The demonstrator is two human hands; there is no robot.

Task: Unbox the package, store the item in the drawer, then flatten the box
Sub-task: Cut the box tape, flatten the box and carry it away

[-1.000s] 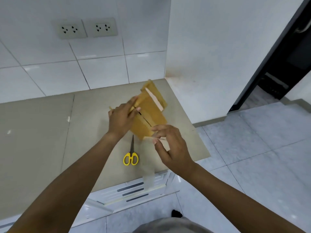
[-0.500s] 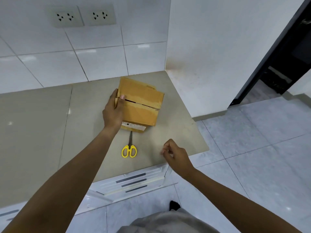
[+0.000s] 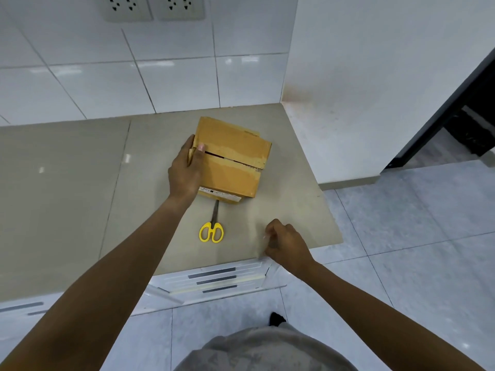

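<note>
box lies flat on the far right part of the counter, near the tiled wall, with my left hand wrapped over its left edge. my thumb presses on top beside the slit and the other fingers go down the side, so i grip the box and pin it to the counter; i judge that this keeps it from sliding while i work on the flaps. the top flaps meet at a dark slit that runs from the left edge towards the right, tilted a little nearer as it goes. the slit gapes slightly, and a pale band along it may be tape residue. the box's long axis seems to run along that slit, left to right and slightly skewed from the counter edge, though it is close to square and i can't be sure. a white label hangs on its near side.

scissors lie just near of the box, yellow handles towards me and blades pointing away, the tips under the label's edge, within easy reach.

my right hand hovers at the near counter edge, well apart from the box, fingers curled in. something thin and clear, perhaps a strip of tape, seems pinched in it, but it is too faint to tell. drawers sit closed just below.
</note>
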